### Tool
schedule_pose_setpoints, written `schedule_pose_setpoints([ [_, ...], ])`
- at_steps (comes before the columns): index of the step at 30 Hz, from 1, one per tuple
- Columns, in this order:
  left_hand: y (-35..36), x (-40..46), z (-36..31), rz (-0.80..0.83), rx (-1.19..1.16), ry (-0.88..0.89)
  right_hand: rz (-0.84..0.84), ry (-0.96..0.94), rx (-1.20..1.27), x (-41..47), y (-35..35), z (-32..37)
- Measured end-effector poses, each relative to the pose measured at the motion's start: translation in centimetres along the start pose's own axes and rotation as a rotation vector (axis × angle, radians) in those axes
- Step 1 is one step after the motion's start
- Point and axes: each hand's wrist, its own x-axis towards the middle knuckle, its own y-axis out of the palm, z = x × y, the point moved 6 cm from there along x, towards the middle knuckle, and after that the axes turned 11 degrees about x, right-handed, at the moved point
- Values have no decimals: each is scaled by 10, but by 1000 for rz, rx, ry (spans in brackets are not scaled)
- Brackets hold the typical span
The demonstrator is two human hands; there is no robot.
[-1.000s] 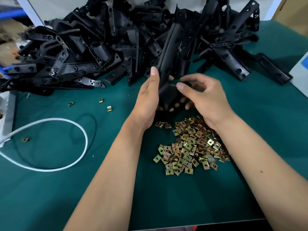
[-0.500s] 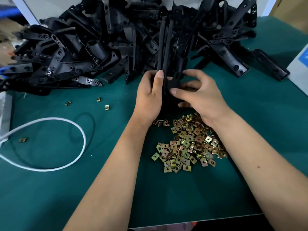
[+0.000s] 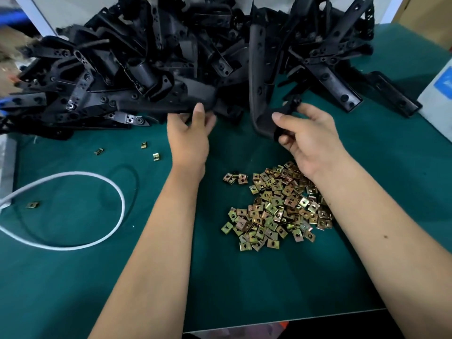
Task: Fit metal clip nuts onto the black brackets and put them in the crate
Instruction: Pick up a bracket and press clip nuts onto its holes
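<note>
A big heap of black brackets point(image 3: 151, 69) fills the back of the green table. My right hand point(image 3: 310, 135) grips the lower end of one long black bracket point(image 3: 259, 77), which stands upright and leans against the heap. My left hand point(image 3: 190, 135) has its thumb and fingers round the near end of another black bracket point(image 3: 193, 99) lying at the heap's front edge. A pile of brass-coloured metal clip nuts point(image 3: 276, 206) lies on the mat under my right wrist. No crate is in view.
A white cable loop point(image 3: 80, 243) lies at the left, with a few stray clip nuts point(image 3: 156, 156) near it. A white box point(image 3: 437, 94) stands at the right edge. The green mat point(image 3: 244, 289) ends at the near table edge.
Both hands held one upright bracket together; now they have parted. My right hand keeps that bracket and has moved right, while my left hand has moved left onto a bracket in the heap.
</note>
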Motion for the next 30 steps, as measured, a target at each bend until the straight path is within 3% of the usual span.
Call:
schedule_pose_setpoints([
  [4,-24,7,2,-158,445,8,11,-15,29,-2,1,2],
  [6,-28,4,-1,-148,534,-11,30,-18,28,-3,1,3],
  [8,-12,-3,0,48,429,-80,72,-16,33,-3,4,1],
  [11,30,-26,-1,475,152,-179,200,11,70,-7,14,-3],
  [13,44,-38,-3,603,27,-172,270,2,26,-9,19,-4],
  [15,43,-37,-3,561,0,-133,279,-96,-154,-10,19,-1],
  [18,32,-29,-3,411,-47,-113,285,-325,-627,-12,20,10],
  [20,24,-23,-5,323,-104,-121,433,-394,-956,-16,26,11],
  [22,17,-18,-5,267,-149,-133,668,-337,-1200,-22,32,2],
  [25,12,-15,-4,254,-224,-172,844,-227,-1326,-29,35,-7],
  [30,15,-16,-5,327,-359,-231,815,-191,-1305,-24,30,-7],
])
